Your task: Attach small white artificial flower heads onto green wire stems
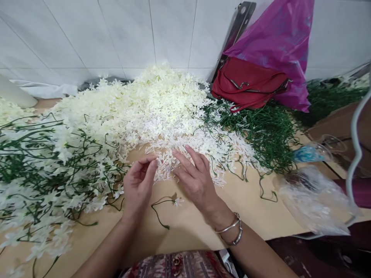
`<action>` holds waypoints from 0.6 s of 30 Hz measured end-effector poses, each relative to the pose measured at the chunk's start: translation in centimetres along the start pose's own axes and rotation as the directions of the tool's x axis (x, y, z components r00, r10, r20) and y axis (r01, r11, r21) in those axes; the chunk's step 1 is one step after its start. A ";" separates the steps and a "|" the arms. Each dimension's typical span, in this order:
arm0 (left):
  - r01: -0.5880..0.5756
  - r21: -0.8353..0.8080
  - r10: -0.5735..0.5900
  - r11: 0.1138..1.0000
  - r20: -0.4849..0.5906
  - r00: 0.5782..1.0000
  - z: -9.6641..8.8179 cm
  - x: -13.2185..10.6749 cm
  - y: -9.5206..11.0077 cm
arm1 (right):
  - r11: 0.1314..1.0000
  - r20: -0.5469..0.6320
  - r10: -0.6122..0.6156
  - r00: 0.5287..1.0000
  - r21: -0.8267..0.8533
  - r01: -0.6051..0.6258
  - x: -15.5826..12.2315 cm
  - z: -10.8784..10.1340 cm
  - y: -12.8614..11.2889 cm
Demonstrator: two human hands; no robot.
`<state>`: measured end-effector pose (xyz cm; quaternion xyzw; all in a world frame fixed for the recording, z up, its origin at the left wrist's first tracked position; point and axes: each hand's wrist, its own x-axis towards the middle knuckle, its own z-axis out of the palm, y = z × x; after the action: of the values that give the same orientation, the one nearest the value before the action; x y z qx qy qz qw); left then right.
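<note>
My left hand (139,184) is closed in a pinch, thumb against index finger, with a small white artificial flower (158,161) at the fingertips; its exact shape is hard to make out. My right hand (194,173) has its fingers apart, reaching over loose white flower stamens (166,172); whether it touches them I cannot tell. Between my wrists a single green stem with a white tip (159,206) lies on the tan table (185,231). Behind both hands rises a heap of cream-white artificial blossoms (162,96).
Finished-looking white flowers on green stems (81,170) spread at the left. At the right lie bare green stems (269,135), a red handbag (252,83), a purple plastic bag (278,42) and a clear plastic bag (315,200). A white cable (355,143) hangs at the right edge.
</note>
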<state>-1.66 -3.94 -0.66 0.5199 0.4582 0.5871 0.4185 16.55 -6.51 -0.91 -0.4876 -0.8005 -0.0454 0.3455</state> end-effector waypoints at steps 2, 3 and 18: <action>-0.237 0.158 0.229 0.959 0.065 0.971 -0.4 -0.5 0.7 | 0.998 0.040 -0.014 0.999 -0.061 0.017 0.0 0.1 -0.4; -0.345 0.202 0.326 0.917 0.122 0.938 -0.5 -0.8 0.9 | 0.996 0.066 -0.013 0.998 -0.085 0.018 0.0 0.2 -0.6; -0.788 0.307 0.495 0.533 0.643 0.585 0.8 -1.4 1.9 | 0.993 0.267 0.080 0.960 -0.104 -0.054 -0.7 1.2 -1.0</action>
<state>-0.69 -5.67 0.87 0.8810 0.2557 0.3885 0.0871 15.27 -7.10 -2.03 -0.5321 -0.8200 -0.0047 0.2107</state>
